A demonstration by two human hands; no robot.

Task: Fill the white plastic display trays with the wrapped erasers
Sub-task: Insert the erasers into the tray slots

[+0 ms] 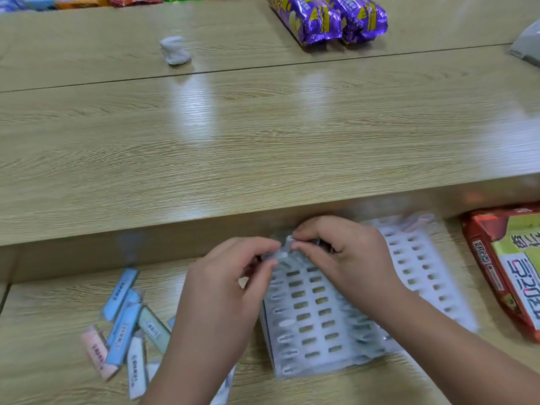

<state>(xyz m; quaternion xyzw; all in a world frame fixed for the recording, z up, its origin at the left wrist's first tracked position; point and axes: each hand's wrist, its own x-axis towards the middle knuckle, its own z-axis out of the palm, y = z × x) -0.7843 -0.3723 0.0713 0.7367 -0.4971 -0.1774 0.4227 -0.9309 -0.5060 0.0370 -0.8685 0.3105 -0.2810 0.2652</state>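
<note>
Left hand [230,276] and right hand [342,252] both pinch one wrapped eraser [282,249] above far end of near white tray [315,320]. Second tray [420,267] right; loose erasers [125,328] left.

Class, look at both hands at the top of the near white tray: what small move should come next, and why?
Probably press the small wrapped piece, pinched between the left hand and right hand, down into a top slot of the near tray. Its slots look empty, and loose erasers wait at left.
</note>
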